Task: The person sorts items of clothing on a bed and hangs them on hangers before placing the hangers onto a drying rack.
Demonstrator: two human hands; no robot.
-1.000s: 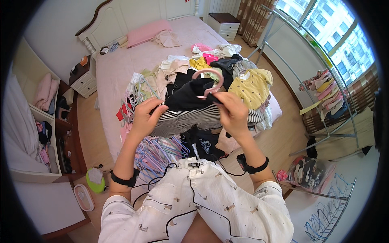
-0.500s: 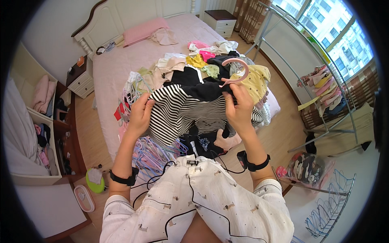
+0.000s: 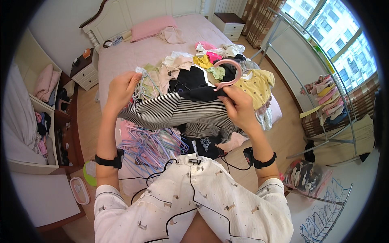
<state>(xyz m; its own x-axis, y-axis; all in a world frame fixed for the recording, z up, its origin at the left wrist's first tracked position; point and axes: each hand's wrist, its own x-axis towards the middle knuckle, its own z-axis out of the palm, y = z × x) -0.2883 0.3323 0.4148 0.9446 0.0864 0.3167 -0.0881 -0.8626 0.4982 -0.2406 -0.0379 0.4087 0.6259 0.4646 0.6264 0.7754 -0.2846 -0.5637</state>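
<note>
A black-and-white striped top (image 3: 174, 109) with a black collar part spreads between my arms above the bed. Its collar is pinched in my right hand (image 3: 237, 103), together with a pink clothes hanger (image 3: 239, 73) whose large hook rises above the fingers. Most of the hanger's body is hidden by the cloth. My left hand (image 3: 123, 89) is raised at the left, thumb pressed to curled fingers. The top's left end passes below that hand, near the wrist; what the fingers hold, if anything, is hidden.
On the bed (image 3: 117, 60) lie piled clothes, including a yellow dotted garment (image 3: 259, 87), and a heap of hangers (image 3: 148, 148) close to my body. A metal drying rack (image 3: 279, 56) stands at the right, an open wardrobe (image 3: 24, 162) at the left. Cables run from my wristbands.
My left hand has moved up and left, from the top's shoulder area to above its edge. The striped top is now stretched wider and flatter. My right hand keeps its grip, slightly lower.
</note>
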